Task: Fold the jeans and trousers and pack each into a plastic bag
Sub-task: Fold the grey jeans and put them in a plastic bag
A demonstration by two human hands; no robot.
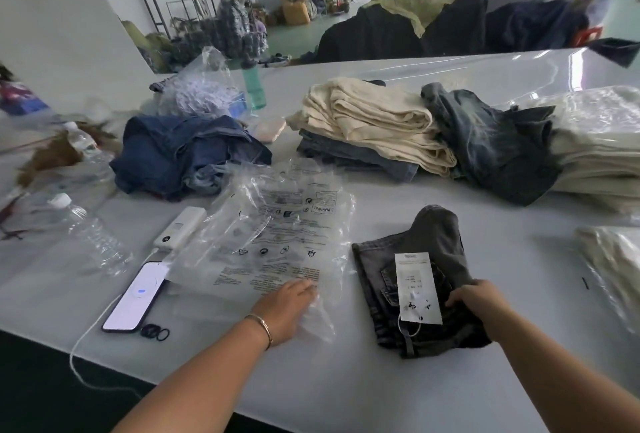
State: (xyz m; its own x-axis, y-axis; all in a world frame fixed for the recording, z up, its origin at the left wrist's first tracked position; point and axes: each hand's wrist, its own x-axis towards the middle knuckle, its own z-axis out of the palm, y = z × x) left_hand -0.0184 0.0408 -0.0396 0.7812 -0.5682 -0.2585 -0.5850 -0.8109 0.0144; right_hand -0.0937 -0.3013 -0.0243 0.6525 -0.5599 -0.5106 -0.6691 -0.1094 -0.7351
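My right hand [476, 299] is curled over the near right edge of the folded dark grey jeans [415, 280], fingers gripping the denim; a white paper tag [417, 289] lies on top of them, just left of my knuckles. Left of the jeans, my left hand [287, 308] lies on the near end of the clear printed plastic bag [277, 235], fingers nearly straight and pressing the film flat, holding nothing. The jeans and bag lie side by side, close but apart, on the white table [346, 380]. Further left of the jeans, beyond the bag, lie a lit smartphone [136, 295], black hair ties [156, 332], a white power bank [180, 226] and a clear plastic water bottle [90, 235]. Behind the jeans sits a stack of folded cream trousers [377, 121] over blue denim, with crumpled washed grey jeans [495, 141] to its right and bagged cream garments [599, 141] beyond that. Far behind and left of the jeans is a heap of dark blue jeans [180, 152], then a teal bottle [254, 88]
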